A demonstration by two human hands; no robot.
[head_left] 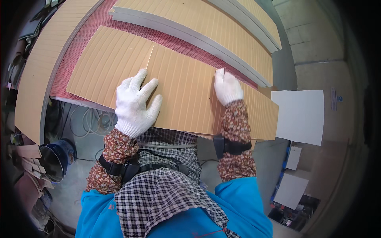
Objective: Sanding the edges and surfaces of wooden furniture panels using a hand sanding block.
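Note:
Two tan grooved panels lie overlapping in front of me: the left panel [105,59] and the right panel [184,87], which meet along a slanting edge. My left hand [137,103], in a white knitted glove, rests on them near that edge with its fingers spread. Close to the far edge of the right panel, my right hand [228,87] is closed in a matching glove. Its fingers are curled at the panel's surface, and whatever they may hold is too small to make out.
Behind the panels, thick stacks of grooved boards [198,25] stand on a red textured tabletop [73,63]. Another long board [33,87] runs down the left. A white sheet [300,115] lies at the right. On the floor are a blue bucket [59,158] and coiled hose [93,119].

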